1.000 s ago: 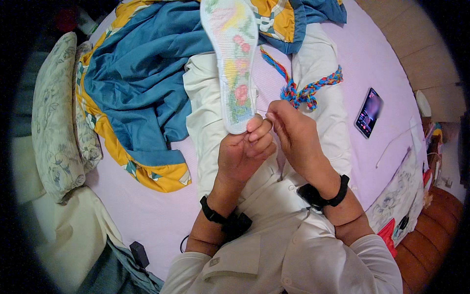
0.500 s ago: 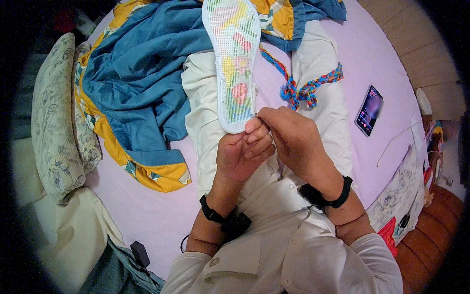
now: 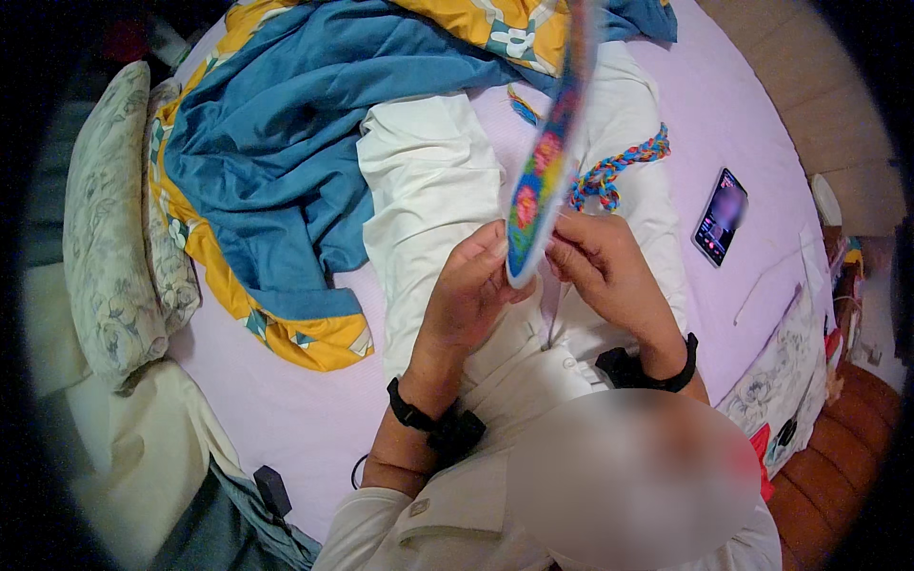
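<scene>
A cross-stitched shoe insole point(image 3: 539, 176) stands tilted nearly edge-on above my lap, blurred toward its far end. Its stitched face, blue with pink and red flowers, is turned to the left. My left hand point(image 3: 466, 290) is closed on the heel end, thumb on the stitched side and fingers behind. Close by the insole's right side, my right hand point(image 3: 607, 271) is closed with thumb and forefinger pinched together. Whatever lies in that pinch is too small to make out.
My white-trousered legs point(image 3: 433, 181) stretch out over a pale pink bed sheet point(image 3: 257, 409). A blue and yellow quilt point(image 3: 286, 162) lies at the left, with a floral pillow point(image 3: 114, 219) beyond it. A braided multicoloured cord point(image 3: 624, 167) and a phone point(image 3: 721, 217) lie right.
The insole has turned from its pale, mesh-like side to nearly edge-on, showing its brightly stitched face, and its far end swung right. My right hand has shifted slightly right.
</scene>
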Demonstrator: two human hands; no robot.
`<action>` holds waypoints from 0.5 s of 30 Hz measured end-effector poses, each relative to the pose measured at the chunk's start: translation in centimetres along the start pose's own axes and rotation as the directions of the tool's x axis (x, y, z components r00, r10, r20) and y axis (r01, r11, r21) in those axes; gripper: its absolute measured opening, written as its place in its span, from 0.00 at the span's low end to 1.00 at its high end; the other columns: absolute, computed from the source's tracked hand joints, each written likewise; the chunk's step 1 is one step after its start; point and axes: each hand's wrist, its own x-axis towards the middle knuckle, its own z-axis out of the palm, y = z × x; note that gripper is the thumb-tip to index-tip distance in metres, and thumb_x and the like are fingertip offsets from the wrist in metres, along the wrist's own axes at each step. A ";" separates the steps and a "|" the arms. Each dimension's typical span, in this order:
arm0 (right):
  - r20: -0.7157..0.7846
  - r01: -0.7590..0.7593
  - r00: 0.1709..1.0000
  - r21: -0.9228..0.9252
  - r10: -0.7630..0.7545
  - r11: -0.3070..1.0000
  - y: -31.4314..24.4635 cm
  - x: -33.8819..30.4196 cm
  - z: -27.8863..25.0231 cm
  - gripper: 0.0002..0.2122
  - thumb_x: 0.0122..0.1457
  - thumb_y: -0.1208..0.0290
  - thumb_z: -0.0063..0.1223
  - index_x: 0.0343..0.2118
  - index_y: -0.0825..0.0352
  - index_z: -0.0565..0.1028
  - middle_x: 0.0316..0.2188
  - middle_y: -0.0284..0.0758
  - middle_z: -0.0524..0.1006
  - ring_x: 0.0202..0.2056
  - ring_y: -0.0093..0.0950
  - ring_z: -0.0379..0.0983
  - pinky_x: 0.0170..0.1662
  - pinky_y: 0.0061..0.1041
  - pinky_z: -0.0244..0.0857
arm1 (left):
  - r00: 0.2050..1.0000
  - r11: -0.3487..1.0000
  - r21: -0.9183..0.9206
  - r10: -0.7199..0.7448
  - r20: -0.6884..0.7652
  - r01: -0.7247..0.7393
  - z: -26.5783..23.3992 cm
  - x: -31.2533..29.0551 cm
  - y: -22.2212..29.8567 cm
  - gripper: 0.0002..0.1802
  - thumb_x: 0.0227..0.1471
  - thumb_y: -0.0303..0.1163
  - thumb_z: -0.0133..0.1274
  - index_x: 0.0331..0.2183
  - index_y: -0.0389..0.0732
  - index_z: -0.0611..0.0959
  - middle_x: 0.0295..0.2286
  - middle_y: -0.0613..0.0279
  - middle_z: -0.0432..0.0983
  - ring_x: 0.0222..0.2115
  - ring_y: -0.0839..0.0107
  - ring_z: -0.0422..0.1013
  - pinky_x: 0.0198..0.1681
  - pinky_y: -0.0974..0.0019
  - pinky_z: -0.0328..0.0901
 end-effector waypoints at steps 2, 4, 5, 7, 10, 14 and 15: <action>0.051 -0.120 0.992 0.072 0.116 0.990 0.7 -0.5 0.0 0.07 0.50 0.78 0.45 0.33 0.69 0.71 0.23 0.40 0.73 0.24 0.40 0.69 0.29 0.30 0.64 | 0.998 0.992 0.125 -0.002 -0.057 0.009 0.1 0.0 0.0 0.11 0.54 0.37 0.43 0.30 0.40 0.72 0.21 0.72 0.65 0.19 0.83 0.56 0.24 0.78 0.53; -0.088 0.110 0.989 -0.066 -0.116 0.992 1.5 -0.5 0.9 0.07 0.51 0.78 0.44 0.33 0.69 0.71 0.26 0.43 0.73 0.29 0.42 0.69 0.34 0.32 0.64 | 1.000 0.973 0.231 0.020 -0.021 -0.014 -0.7 0.1 -0.4 0.10 0.55 0.36 0.42 0.29 0.39 0.71 0.21 0.71 0.65 0.20 0.84 0.56 0.24 0.79 0.54; -0.145 0.216 0.961 -0.145 -0.236 0.966 1.7 -0.5 1.2 0.07 0.51 0.78 0.44 0.33 0.69 0.71 0.28 0.44 0.73 0.31 0.43 0.69 0.37 0.33 0.63 | 0.999 0.959 0.281 0.047 -0.012 -0.042 -0.7 0.1 -0.3 0.10 0.55 0.35 0.42 0.28 0.39 0.71 0.20 0.72 0.64 0.20 0.84 0.56 0.24 0.79 0.53; -0.116 0.186 0.974 -0.063 -0.192 0.980 1.3 -0.5 1.3 0.07 0.51 0.78 0.44 0.34 0.70 0.71 0.32 0.46 0.72 0.35 0.44 0.67 0.41 0.34 0.61 | 0.995 0.922 0.375 0.102 0.008 -0.097 -0.8 0.2 -0.4 0.09 0.55 0.34 0.42 0.27 0.39 0.70 0.19 0.72 0.62 0.20 0.84 0.55 0.23 0.80 0.52; -0.186 0.084 0.980 0.045 -0.074 0.995 1.8 -0.9 1.7 0.08 0.50 0.80 0.43 0.34 0.71 0.70 0.36 0.48 0.70 0.38 0.46 0.66 0.43 0.34 0.60 | 0.993 0.910 0.404 0.111 -0.027 -0.091 -0.5 0.2 -0.4 0.10 0.56 0.33 0.42 0.24 0.40 0.69 0.18 0.73 0.60 0.19 0.85 0.54 0.23 0.80 0.51; -0.420 0.065 0.898 -0.164 -0.130 0.984 2.8 0.1 1.2 0.08 0.50 0.82 0.42 0.35 0.73 0.68 0.34 0.47 0.70 0.38 0.45 0.65 0.42 0.34 0.60 | 0.968 0.819 0.546 0.244 -0.054 -0.175 -0.9 0.5 -0.8 0.11 0.56 0.32 0.42 0.23 0.40 0.68 0.17 0.73 0.59 0.18 0.85 0.54 0.22 0.80 0.50; -0.486 0.039 0.859 -0.256 -0.163 0.966 2.7 0.1 0.9 0.09 0.49 0.83 0.42 0.35 0.72 0.68 0.33 0.47 0.70 0.37 0.45 0.65 0.42 0.34 0.60 | 0.961 0.815 0.549 0.266 -0.071 -0.185 -0.9 0.4 -0.7 0.11 0.56 0.32 0.42 0.23 0.40 0.68 0.17 0.73 0.58 0.18 0.85 0.53 0.21 0.80 0.50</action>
